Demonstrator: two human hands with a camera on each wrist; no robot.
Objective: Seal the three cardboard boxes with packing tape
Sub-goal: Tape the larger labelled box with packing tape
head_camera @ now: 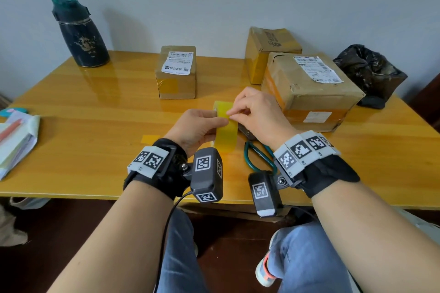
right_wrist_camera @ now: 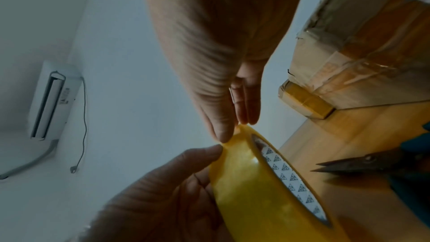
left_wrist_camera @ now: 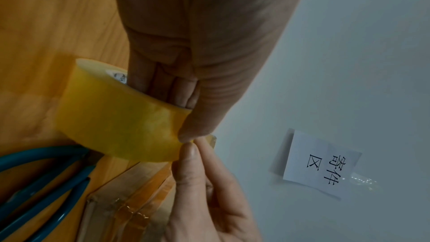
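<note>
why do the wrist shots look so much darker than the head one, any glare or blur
Head view: evenly lit and sharp, soft sheen on the table, wide-angle bending at the edges. Left wrist view: the left hand is backlit against the pale wall and reads dim; the tape roll stays clear. Right wrist view: dim too, the right hand shadowed, a bright glare patch on the roll, the scissors soft.

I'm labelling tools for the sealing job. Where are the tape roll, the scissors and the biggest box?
tape roll (head_camera: 226,129), head view, on its yellow outer face
scissors (head_camera: 256,157), head view, on a green handle loop
biggest box (head_camera: 309,95), head view, on its top face
</note>
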